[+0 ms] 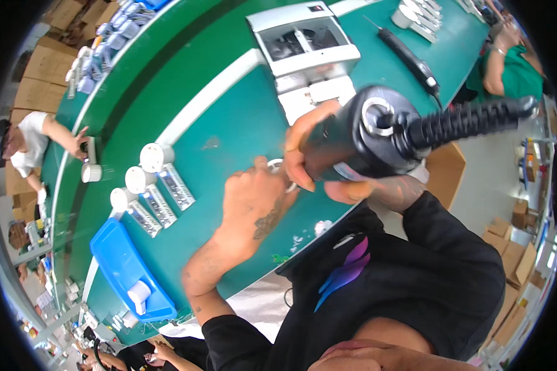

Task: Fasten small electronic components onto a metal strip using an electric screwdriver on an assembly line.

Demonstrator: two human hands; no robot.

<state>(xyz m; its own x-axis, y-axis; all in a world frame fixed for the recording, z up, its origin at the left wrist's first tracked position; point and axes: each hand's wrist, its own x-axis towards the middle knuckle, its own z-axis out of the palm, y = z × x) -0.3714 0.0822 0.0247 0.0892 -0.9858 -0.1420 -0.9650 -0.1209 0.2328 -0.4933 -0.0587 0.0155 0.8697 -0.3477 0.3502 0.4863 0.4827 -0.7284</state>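
Head view: black electric screwdriver (359,139) gripped upright in right hand (328,167), coiled cable (470,120) running off to the right. Left hand (254,198) pressed on small white round part (277,166) on green bench (229,130), fingers curled over it. Three white round units (141,179) lined up left, blue tray (127,266) near bench edge.

Black sleeves, tattooed left grip (254,198)
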